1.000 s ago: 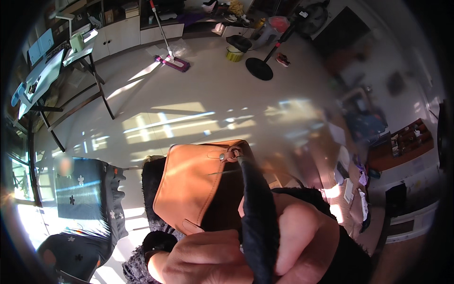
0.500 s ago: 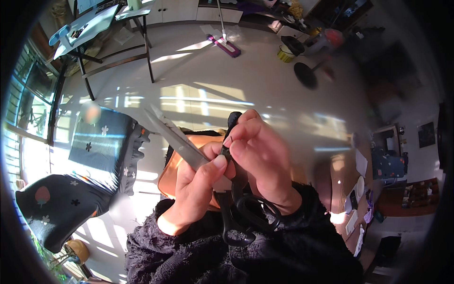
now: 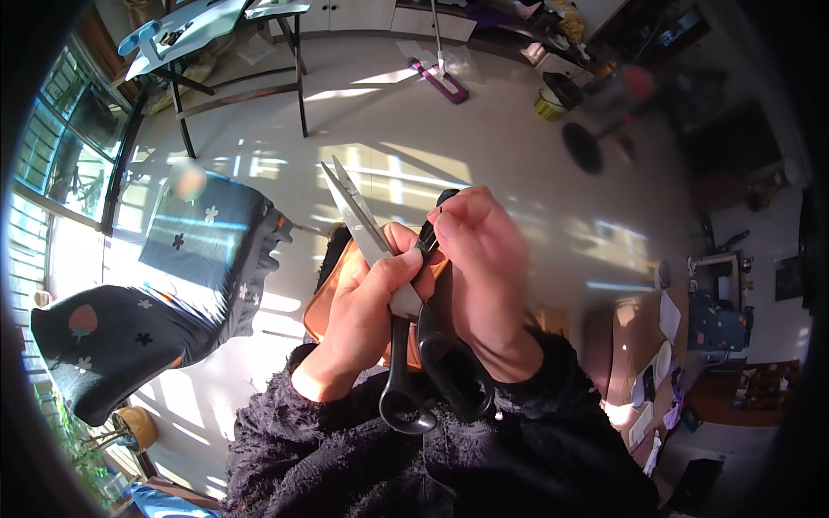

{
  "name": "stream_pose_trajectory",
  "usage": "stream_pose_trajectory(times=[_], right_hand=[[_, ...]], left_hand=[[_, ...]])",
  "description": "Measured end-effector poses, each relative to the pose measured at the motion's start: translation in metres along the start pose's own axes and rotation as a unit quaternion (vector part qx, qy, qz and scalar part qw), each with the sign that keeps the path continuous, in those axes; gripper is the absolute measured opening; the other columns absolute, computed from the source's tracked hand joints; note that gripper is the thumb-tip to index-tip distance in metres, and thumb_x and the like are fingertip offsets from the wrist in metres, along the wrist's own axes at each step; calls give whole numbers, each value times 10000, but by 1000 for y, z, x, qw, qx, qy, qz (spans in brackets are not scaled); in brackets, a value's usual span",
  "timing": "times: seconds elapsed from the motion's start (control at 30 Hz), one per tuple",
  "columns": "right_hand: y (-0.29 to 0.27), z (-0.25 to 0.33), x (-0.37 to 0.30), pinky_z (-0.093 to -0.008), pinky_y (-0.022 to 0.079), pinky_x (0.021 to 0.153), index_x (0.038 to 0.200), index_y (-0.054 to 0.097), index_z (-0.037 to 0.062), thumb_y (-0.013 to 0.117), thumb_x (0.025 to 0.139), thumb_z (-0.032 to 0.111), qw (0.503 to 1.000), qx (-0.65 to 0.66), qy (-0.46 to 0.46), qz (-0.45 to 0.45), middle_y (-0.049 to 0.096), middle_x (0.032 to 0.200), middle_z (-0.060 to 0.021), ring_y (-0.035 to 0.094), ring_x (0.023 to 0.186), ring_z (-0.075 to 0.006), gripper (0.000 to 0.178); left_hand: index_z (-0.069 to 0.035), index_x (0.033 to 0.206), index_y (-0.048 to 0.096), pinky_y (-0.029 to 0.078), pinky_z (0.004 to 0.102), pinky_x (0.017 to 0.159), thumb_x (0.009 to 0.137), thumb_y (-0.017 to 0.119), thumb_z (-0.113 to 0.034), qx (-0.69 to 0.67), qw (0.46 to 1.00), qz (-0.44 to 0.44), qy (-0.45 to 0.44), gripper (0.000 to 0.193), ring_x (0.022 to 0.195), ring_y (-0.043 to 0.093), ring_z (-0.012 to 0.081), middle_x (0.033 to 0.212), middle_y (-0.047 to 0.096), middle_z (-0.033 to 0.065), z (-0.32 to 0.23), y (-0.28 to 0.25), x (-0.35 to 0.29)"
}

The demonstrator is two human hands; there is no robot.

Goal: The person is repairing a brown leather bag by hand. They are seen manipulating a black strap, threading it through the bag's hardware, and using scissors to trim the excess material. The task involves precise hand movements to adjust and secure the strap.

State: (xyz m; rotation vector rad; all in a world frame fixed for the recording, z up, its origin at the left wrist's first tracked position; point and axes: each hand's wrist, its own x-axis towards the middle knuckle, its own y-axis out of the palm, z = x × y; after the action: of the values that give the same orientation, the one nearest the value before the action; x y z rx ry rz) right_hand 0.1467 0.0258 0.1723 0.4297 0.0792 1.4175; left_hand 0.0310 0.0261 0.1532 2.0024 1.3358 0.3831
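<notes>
My left hand (image 3: 358, 289) is closed around the middle of a pair of large scissors (image 3: 361, 216). Their silver blades point up and away, tips slightly parted, while the black handle loops (image 3: 406, 410) hang toward my lap. Between that thumb and fingers is also the lower part of a narrow black strip (image 3: 428, 235), perhaps fabric or cord. My right hand (image 3: 485, 268) pinches the strip's upper end between thumb and forefinger. Beneath my hands lies a tan-orange piece with a dark edge (image 3: 326, 302), mostly covered by them.
At left stands a seat under a dark flowered cover (image 3: 203, 229), beside a potted plant (image 3: 136, 429). Farther off are a folding table (image 3: 203, 26) and a purple flat mop (image 3: 440, 82). A cluttered brown table (image 3: 626, 345) is at my right.
The scissors have swung more upright, their blades turning away from the left. Both hands still hold the black strip, and the whole view has shifted slightly.
</notes>
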Motion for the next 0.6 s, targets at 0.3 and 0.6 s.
stream_pose_trajectory(times=[0.3, 0.6], right_hand=[[-7, 7, 9, -222, 419, 759, 839, 594, 20, 609, 814, 70, 986, 40, 162, -2, 595, 815, -10, 537, 796, -65, 57], [-5, 0, 11, -206, 430, 691, 834, 578, 9, 588, 837, 61, 993, 24, 117, 14, 588, 798, -20, 549, 721, -64, 53]], left_hand=[[-35, 845, 497, 376, 187, 502, 827, 483, -200, -79, 993, 31, -83, 167, 545, 449, 75, 617, 491, 16, -12, -14, 7], [-25, 903, 516, 421, 188, 543, 812, 537, -129, -264, 951, 18, -162, 139, 618, 506, 95, 717, 567, 50, -1, -28, 10]])
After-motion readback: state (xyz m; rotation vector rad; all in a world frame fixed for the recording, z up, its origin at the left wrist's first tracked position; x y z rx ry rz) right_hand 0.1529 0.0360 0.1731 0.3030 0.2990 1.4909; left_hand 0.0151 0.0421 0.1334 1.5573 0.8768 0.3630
